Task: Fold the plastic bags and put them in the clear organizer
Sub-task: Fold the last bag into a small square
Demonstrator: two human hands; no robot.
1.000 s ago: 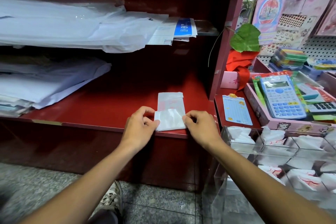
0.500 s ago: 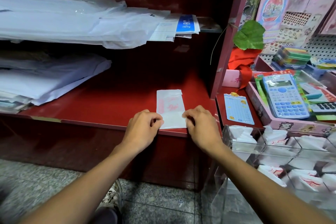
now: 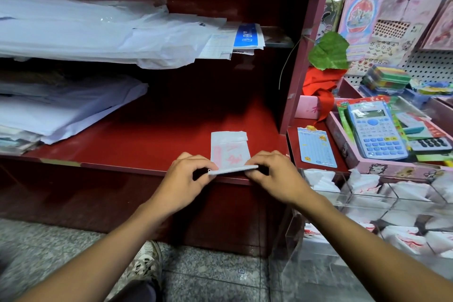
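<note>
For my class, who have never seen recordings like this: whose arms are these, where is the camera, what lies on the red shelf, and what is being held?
There is no machine here. A person wears a camera on the head, looking forward and down, so the two bare arms reaching in from below are their own. The left hand and right hand each pinch one end of the near edge of a white plastic bag with red print, which lies folded into a strip on the red shelf. Stacks of paper lie further left on that shelf. To the right stands the clear organizer, its compartments already holding folded bags. Behind it, a pink tray holds a blue calculator.
</note>
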